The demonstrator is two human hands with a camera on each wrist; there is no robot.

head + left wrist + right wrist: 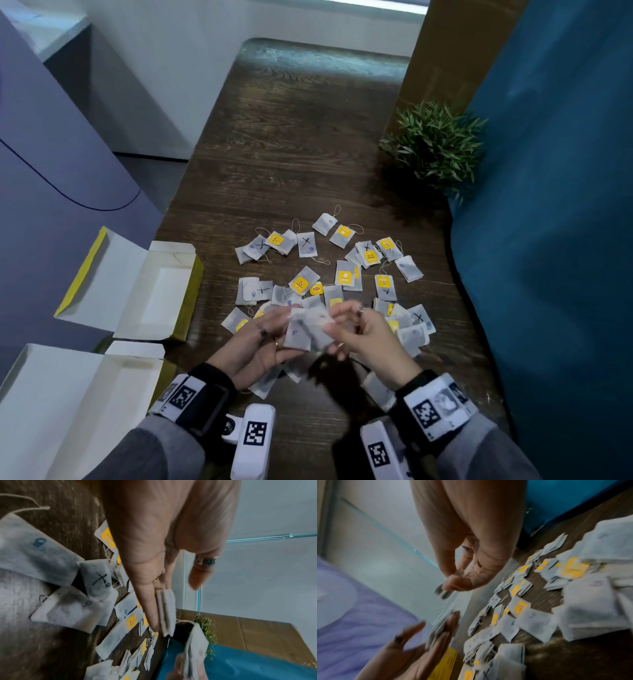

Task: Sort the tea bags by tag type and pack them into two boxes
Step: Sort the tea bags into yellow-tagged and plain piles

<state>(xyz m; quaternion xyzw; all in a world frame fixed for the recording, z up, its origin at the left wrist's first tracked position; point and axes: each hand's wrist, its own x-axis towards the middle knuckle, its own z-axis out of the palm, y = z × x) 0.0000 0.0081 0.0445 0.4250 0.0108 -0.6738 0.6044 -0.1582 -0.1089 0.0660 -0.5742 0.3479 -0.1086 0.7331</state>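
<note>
Both our grips held tea bags at lower centre: left hand (263,342) carried a small stack (301,334), right hand (363,334) pinched one bag (323,320). Boxes (161,294) lay open to the left, nearer our left hand.

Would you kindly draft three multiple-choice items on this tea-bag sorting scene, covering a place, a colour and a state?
1. Where do the two open white cardboard boxes lie relative to the scattered paper tea bags?
A. to their left
B. to their right
C. beyond them

2. What colour are the square tags on many bags?
A. red
B. yellow
C. green

3. What is the left hand doing?
A. resting flat on the table
B. holding grey tea bags
C. reaching into a box

Answers: 1 A, the boxes sit at the table's left edge; 2 B, the tags show bright yellow; 3 B, bags lie against its fingers while the right hand pinches another bag.
</note>
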